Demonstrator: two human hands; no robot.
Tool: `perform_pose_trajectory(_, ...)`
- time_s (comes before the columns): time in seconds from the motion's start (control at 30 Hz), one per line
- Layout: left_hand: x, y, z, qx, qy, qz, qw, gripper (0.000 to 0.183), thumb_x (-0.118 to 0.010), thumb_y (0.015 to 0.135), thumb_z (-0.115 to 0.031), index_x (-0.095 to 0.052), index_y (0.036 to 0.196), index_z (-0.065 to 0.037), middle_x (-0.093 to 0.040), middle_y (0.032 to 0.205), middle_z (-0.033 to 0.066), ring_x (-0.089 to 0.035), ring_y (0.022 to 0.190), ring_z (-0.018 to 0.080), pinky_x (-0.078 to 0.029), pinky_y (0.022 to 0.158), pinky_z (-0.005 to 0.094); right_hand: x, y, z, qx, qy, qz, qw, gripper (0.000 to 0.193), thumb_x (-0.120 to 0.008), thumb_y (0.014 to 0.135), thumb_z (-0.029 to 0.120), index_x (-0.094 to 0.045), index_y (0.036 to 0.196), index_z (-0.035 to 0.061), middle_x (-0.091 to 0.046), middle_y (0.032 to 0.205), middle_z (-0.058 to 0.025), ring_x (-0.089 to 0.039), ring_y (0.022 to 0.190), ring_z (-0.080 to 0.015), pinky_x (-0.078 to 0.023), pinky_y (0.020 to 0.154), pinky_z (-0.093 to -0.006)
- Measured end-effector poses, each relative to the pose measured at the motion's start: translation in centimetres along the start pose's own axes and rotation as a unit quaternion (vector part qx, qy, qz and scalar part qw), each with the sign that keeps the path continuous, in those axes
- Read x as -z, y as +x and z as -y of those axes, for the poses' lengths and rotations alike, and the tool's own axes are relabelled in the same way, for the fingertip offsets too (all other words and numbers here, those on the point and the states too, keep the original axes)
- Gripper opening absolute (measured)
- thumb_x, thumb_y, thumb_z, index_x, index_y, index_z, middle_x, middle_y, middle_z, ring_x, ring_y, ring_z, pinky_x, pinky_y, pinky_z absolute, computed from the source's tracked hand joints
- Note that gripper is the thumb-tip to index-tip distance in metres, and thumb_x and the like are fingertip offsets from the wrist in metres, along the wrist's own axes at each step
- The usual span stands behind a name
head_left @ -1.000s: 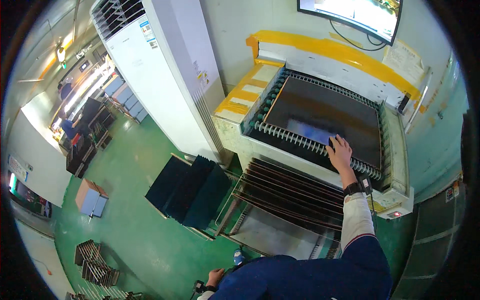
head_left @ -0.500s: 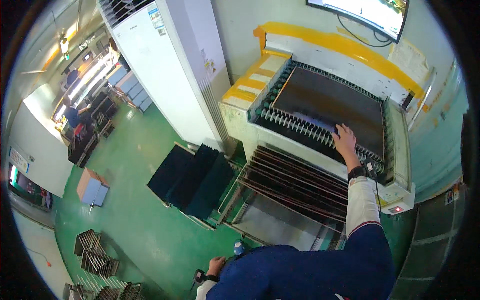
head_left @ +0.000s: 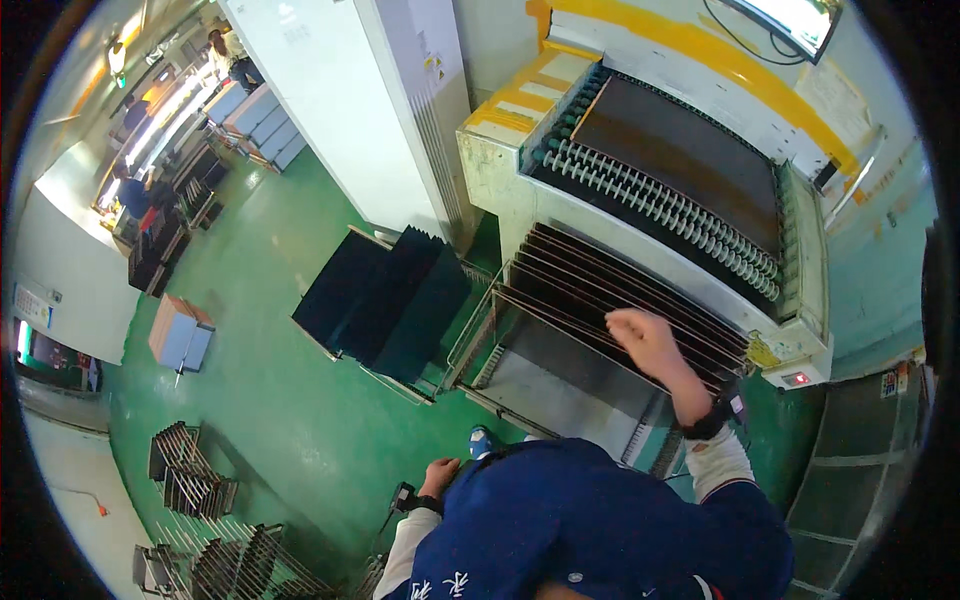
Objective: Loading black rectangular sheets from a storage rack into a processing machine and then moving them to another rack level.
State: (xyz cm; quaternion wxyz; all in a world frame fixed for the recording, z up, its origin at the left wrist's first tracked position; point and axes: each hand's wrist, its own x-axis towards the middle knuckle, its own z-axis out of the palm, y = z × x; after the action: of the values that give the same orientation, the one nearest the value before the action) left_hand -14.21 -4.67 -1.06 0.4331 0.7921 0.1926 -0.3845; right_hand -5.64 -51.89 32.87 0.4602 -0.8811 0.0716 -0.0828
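My right hand (head_left: 648, 345) hangs over the front edges of several dark panels (head_left: 575, 275) that stand upright in a metal rack (head_left: 480, 398). Its fingers are curled together with nothing visible in them, and I cannot tell whether it touches a panel edge. Behind the rack stands a roller machine (head_left: 490, 165) with rows of white rollers (head_left: 660, 215). A large dark board (head_left: 680, 150) lies flat on its roller bed. My left hand (head_left: 440, 476) is low beside my body, loosely closed, apart from the rack, with no object seen in it.
Left of the rack, more dark panels (head_left: 385, 305) lean in another stand. A tall white cabinet (head_left: 330, 110) rises behind them. Empty racks (head_left: 195, 475) and a box (head_left: 182, 335) stand on the green floor (head_left: 300, 440). A screen (head_left: 790, 22) hangs above the machine; people sit far left.
My right hand has come back from the board on the rollers to above the rack, its fingers curling in. The board has shifted slightly farther from the front rollers. My view has tilted down.
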Motion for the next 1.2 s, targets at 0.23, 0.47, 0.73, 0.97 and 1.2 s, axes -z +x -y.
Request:
perform_pose_trajectory(0.23, 0.9, 0.6, 0.0, 0.004, -0.013, 0.028, 1.0, 0.04, -0.065, 0.078, -0.033, -0.065, 0.098, 0.002, -0.067, 0.086, 0.0083, -0.061, 0.076, 0.016, -0.048, 0.07, 0.0285, -3.0, -5.7, -1.0, -0.017, -0.146, -0.007, 0.989, 0.026, -0.064, 0.077, 0.018, -0.061, 0.098, 0.0029, -0.063, 0.093, -0.0131, -0.058, 0.091, -0.0305, -0.045, 0.079, -0.0387)
perform_pose_trajectory(0.47, 1.6, 1.4, 2.8, 0.0, -0.054, 0.032, 0.998, 0.042, -0.067, 0.075, -0.032, -0.064, 0.1, 0.003, -0.067, 0.09, 0.01, -0.062, 0.08, 0.0183, -0.049, 0.073, 0.0296, -4.7, -6.6, -2.2, -0.039, -0.206, -0.028, 0.977, 0.024, -0.066, 0.074, 0.015, -0.06, 0.096, 0.0051, -0.059, 0.096, -0.0122, -0.054, 0.094, -0.0311, -0.044, 0.081, -0.0387)
perform_pose_trajectory(0.73, 3.2, 0.1, 4.8, 0.001, -0.02, 0.028, 0.999, 0.045, -0.064, 0.076, -0.04, -0.066, 0.099, -0.001, -0.067, 0.088, 0.0098, -0.063, 0.08, 0.0185, -0.049, 0.073, 0.0306, -7.1, -6.6, -3.0, -0.069, -0.259, -0.022, 0.963, 0.017, -0.067, 0.072, 0.014, -0.057, 0.082, 0.0049, -0.054, 0.088, -0.0134, -0.053, 0.087, -0.0321, -0.044, 0.073, -0.0425)
perform_pose_trajectory(0.97, 4.3, -0.9, 6.2, 0.01, 0.024, 0.025, 0.999, 0.046, -0.063, 0.076, -0.046, -0.067, 0.1, -0.006, -0.068, 0.087, 0.0087, -0.064, 0.079, 0.0196, -0.049, 0.073, 0.0307, -7.4, -5.7, -6.6, -0.085, -0.336, -0.01, 0.938, 0.021, -0.069, 0.07, 0.016, -0.06, 0.084, 0.0019, -0.057, 0.087, -0.0161, -0.055, 0.086, -0.0349, -0.045, 0.073, -0.0431)
perform_pose_trajectory(1.2, 4.4, -1.2, 8.5, -0.013, 0.005, 0.007, 1.0, 0.048, -0.06, 0.077, -0.047, -0.066, 0.099, -0.004, -0.068, 0.086, 0.0105, -0.064, 0.077, 0.0217, -0.049, 0.071, 0.0315, -7.7, -4.5, -3.9, -0.204, -0.371, 0.061, 0.904, 0.027, -0.068, 0.073, 0.021, -0.062, 0.091, 0.001, -0.062, 0.094, -0.0189, -0.059, 0.091, -0.0347, -0.047, 0.078, -0.0412)
